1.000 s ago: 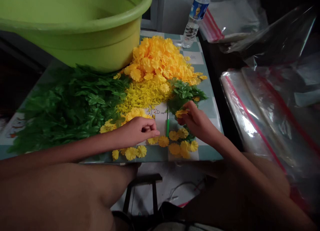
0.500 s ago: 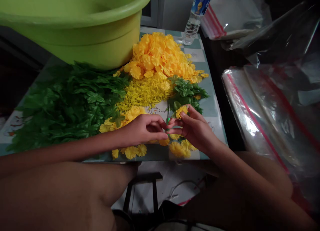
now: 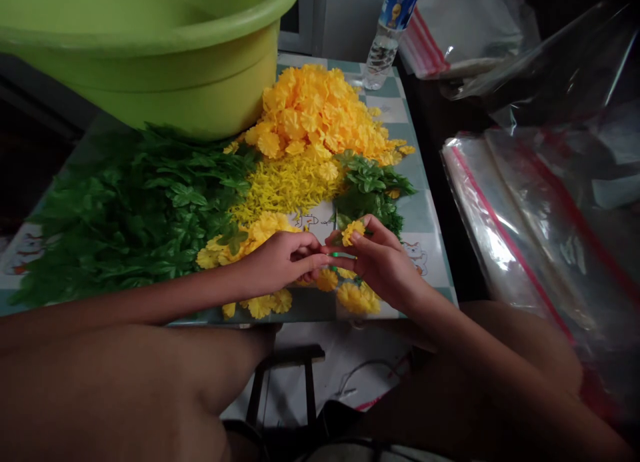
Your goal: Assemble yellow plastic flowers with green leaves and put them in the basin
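- We see dim, warm light, with the thighs [image 3: 125, 389] deep in shadow.
- We catch white glare on the plastic bags [image 3: 495, 242].
- We find the green plastic basin [image 3: 140, 69] bent by wide-lens distortion at the frame's edge.
- We get slight softness on the left hand [image 3: 283, 262] and right hand [image 3: 380, 265].

Your right hand [image 3: 383, 265] pinches a yellow artificial flower [image 3: 353, 232] and a green stick [image 3: 344, 255]. Your left hand [image 3: 283, 262] sits just beside.

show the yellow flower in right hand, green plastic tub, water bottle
yellow artificial flower [image 3: 353, 233]: head view, on petals
green plastic tub [image 3: 150, 82]: head view, outer wall
clear plastic water bottle [image 3: 380, 59]: head view, below label
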A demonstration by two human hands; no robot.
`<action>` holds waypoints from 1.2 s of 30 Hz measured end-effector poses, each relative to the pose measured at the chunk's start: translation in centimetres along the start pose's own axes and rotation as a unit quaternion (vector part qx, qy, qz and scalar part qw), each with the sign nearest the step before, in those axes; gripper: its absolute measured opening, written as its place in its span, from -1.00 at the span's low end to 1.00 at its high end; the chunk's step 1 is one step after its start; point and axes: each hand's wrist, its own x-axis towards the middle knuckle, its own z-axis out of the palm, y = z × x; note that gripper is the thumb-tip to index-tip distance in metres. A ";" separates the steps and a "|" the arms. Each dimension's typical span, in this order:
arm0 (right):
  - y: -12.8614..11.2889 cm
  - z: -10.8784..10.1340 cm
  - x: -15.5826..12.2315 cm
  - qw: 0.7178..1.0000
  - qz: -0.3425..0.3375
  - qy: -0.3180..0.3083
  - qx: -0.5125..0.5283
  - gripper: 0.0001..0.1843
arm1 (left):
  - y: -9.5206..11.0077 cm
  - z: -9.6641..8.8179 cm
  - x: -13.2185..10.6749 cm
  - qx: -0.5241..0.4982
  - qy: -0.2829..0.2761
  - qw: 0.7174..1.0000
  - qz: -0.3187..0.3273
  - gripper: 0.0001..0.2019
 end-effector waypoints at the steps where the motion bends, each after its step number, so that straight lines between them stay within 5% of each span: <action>1: 0.0 0.0 0.0 1.000 0.001 0.001 0.004 -0.75 | 0.0 0.0 0.0 0.023 0.002 1.000 0.005 -0.77; 19: 0.7 0.2 0.0 0.996 0.030 0.018 0.086 -0.84 | 0.4 -0.8 -0.5 0.251 0.015 0.960 0.120 -0.68; 28: 0.6 0.0 -0.2 0.999 0.009 -0.010 0.053 -0.83 | 0.6 -0.8 -0.6 0.205 0.004 0.973 0.111 -0.69; 33: -0.1 -0.4 -0.4 0.993 -0.043 -0.063 -0.087 -0.87 | 0.7 -0.7 -0.4 0.170 0.023 0.984 0.052 -0.71; 36: -0.4 -0.4 -0.7 0.943 -0.125 -0.115 -0.287 -0.91 | 0.5 -0.6 -0.3 0.155 0.025 0.987 0.042 -0.74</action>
